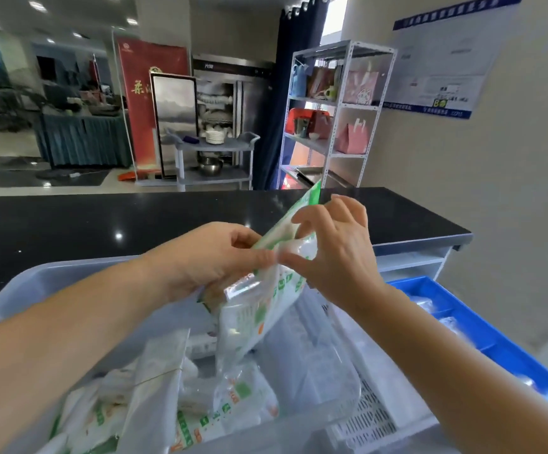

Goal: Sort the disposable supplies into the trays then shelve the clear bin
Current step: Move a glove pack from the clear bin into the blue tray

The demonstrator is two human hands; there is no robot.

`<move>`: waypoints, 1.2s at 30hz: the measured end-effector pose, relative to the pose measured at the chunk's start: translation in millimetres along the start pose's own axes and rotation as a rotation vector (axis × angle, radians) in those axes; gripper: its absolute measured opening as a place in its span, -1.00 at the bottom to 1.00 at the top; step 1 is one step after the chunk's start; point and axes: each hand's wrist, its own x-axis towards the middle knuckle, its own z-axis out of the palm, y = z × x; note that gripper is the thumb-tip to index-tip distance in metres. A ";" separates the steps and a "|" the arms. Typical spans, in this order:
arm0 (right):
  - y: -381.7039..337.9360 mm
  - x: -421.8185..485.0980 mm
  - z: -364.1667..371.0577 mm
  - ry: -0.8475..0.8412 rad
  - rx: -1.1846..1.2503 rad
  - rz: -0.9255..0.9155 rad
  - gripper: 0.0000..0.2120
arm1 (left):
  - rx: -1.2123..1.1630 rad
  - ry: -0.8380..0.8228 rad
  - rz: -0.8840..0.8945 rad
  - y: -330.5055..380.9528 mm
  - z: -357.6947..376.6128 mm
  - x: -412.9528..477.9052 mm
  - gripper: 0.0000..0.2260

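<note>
Both hands hold one green-and-white plastic packet point(259, 309) up over the clear bin point(26, 283). My left hand point(213, 257) pinches its upper left edge. My right hand point(334, 247) pinches the clear flap near the top, thumb and forefinger closed on it. The bin is full of several similar packets point(233, 404) and clear bags. A blue tray point(495, 342) with wrapped items sits to the right of the bin. A white slotted tray point(371, 417) lies between them, low in view.
A black counter point(102, 221) runs behind the bin, with white shelves point(410, 260) under its right end. Beyond it stand a white metal rack point(338, 106) with bags, a grey cart with plates point(215, 142) and a red banner.
</note>
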 end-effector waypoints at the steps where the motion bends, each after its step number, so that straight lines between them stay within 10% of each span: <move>1: 1.8 0.6 -3.9 0.027 -0.003 0.017 -0.54 | 0.039 -0.007 0.013 6.7 0.2 2.8 -0.82; 16: 133.2 -84.3 -73.9 0.296 0.234 0.707 -0.18 | -0.149 0.298 0.020 66.9 119.5 78.7 -0.72; 22: 221.7 -134.7 -103.8 -0.011 1.172 1.268 -0.54 | -0.420 0.317 -0.120 78.1 228.1 130.4 -0.76; 26: 276.1 -157.3 -114.6 -0.047 1.186 1.293 -0.81 | -0.462 0.349 -0.192 68.8 295.2 161.6 -0.74; 33: 333.7 -184.9 -112.3 -0.100 1.149 1.530 -0.90 | 0.388 0.400 0.103 36.5 385.1 180.9 -0.54; 36: 341.7 -194.2 -100.3 -0.113 1.054 1.465 -0.95 | 0.330 0.224 0.129 30.7 426.9 185.8 -0.51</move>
